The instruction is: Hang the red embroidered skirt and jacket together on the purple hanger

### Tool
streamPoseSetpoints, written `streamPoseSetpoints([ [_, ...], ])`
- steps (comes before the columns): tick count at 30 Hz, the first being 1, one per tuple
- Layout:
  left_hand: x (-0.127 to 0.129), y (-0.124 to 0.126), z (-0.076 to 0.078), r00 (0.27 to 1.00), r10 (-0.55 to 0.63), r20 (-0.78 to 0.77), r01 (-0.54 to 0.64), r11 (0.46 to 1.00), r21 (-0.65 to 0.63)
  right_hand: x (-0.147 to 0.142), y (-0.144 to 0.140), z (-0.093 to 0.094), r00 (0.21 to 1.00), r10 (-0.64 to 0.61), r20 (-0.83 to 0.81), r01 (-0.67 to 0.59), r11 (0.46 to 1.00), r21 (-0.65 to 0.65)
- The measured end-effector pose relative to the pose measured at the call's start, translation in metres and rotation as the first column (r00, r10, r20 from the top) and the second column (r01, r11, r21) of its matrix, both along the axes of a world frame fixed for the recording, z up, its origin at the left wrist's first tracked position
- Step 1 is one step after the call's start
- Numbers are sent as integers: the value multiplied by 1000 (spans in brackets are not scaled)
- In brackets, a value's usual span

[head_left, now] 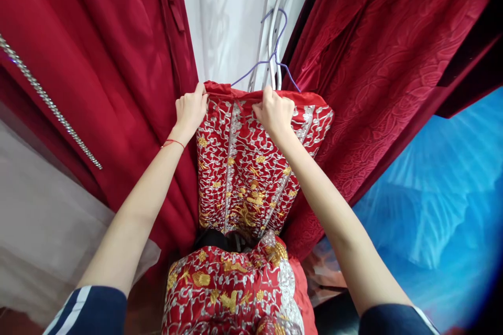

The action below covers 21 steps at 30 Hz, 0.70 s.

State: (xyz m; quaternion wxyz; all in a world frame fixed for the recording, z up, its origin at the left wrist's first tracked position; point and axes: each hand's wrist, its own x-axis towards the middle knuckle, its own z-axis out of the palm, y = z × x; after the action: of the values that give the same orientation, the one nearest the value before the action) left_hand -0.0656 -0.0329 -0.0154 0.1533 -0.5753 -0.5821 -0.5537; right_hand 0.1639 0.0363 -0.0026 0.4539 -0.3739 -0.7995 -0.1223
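Observation:
A red skirt point(255, 167) with silver and gold embroidery hangs in front of me, spread out by its plain red waistband. At the waistband's left end, my left hand point(192, 108) is closed around the edge. Further right, near the middle of the band, my right hand point(275, 112) grips it with the fingers curled over. A purple wire hanger point(271, 57) rises behind the waistband; its lower part is hidden by the cloth. Below lies more matching embroidered red cloth point(228, 288), close to my body.
Dark red garments point(118, 63) hang on the left, one with a glittering trim point(55, 104). Patterned red cloth point(377, 89) hangs on the right, beside a bright blue fabric point(440, 183). Sheer white cloth point(51, 209) is at lower left. White metal rails point(272, 31) stand behind the hanger.

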Motion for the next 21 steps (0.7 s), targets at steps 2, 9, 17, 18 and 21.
streamPoseSetpoints([
  [2, -1, -6, 1, 999, 6, -34, -6, 1000, -12, 2, -3, 1, 1000, 8, 5, -8, 1000, 5],
  [9, -19, -2, -3, 995, -104, -11, 104, 984, 143, 63, 5, 6, 995, 100, 30, -102, 992, 79],
  [17, -36, 39, -15, 854, -437, 282, 404, 899, 168, 156, 85, -10, 976, -61, -207, 2, 962, -274],
  [18, -35, 41, -14, 860, -441, 257, 397, 894, 207, 160, 89, -10, 974, -12, -228, -53, 960, -277],
  [21, -33, 43, -2, 883, -440, 162, 386, 878, 282, 163, 91, -2, 932, 93, -351, -152, 977, -146],
])
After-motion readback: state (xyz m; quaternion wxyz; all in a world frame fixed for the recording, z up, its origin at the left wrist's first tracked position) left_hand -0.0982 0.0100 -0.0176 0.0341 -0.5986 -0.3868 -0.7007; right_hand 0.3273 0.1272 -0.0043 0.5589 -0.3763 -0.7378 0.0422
